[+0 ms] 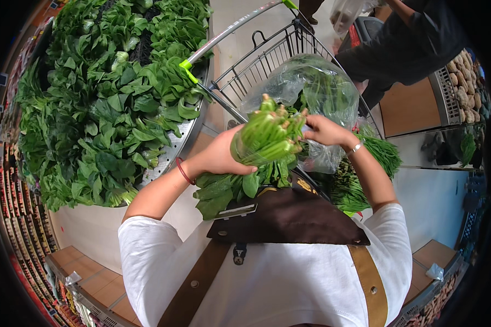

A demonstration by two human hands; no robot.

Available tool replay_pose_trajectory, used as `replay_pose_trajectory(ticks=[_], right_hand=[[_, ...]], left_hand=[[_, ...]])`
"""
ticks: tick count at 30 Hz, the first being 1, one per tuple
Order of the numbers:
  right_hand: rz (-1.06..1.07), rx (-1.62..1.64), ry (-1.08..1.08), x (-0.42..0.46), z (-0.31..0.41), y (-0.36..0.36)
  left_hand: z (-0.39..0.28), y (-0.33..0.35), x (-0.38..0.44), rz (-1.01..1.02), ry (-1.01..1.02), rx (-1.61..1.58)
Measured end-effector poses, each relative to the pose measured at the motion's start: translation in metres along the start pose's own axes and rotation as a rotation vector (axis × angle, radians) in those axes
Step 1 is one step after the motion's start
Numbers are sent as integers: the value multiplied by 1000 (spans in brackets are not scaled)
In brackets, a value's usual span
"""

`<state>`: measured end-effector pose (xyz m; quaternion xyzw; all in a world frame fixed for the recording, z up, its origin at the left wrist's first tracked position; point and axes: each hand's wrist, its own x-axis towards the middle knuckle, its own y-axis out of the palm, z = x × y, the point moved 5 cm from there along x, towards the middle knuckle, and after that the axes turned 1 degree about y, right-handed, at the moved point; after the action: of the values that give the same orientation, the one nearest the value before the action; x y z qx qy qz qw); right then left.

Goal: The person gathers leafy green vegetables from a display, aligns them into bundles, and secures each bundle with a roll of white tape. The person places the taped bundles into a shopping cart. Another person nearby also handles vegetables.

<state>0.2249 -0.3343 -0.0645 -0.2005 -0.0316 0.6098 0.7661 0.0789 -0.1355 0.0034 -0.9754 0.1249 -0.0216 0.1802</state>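
Note:
My left hand (225, 153) is closed around a bunch of leafy greens (268, 131), its pale green cut stems upward and its leaves hanging towards my apron (294, 216). At the right edge of those stems is my right hand (325, 130), its thumb and fingers bent close together; whether they pinch a stem or something small cannot be made out. Behind it, a clear plastic bag (331, 88) with long greens inside lies in a wire shopping cart (249, 65). Thin green stalks (378, 157) lie to the right of the bag.
A large heap of leafy greens (106, 94) fills a display with a perforated metal rim (186, 131) on the left. Another person (409, 45) stands at the upper right, holding a plastic bag (343, 16). Crates of potato-like produce (464, 90) stand at the far right.

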Motion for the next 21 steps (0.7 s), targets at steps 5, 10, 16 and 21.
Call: replay_pose_trajectory(ticks=[5, 10, 16, 21], right_hand=[[12, 697, -127, 76, 48, -20], [-133, 685, -300, 70, 106, -7], [-132, 642, -348, 18, 82, 33], [-234, 267, -168, -6, 70, 49]], left_hand=[[12, 27, 35, 236, -201, 444], [49, 9, 58, 126, -368, 644], [61, -31, 53, 61, -406, 571], [75, -53, 36, -256, -339, 197]])
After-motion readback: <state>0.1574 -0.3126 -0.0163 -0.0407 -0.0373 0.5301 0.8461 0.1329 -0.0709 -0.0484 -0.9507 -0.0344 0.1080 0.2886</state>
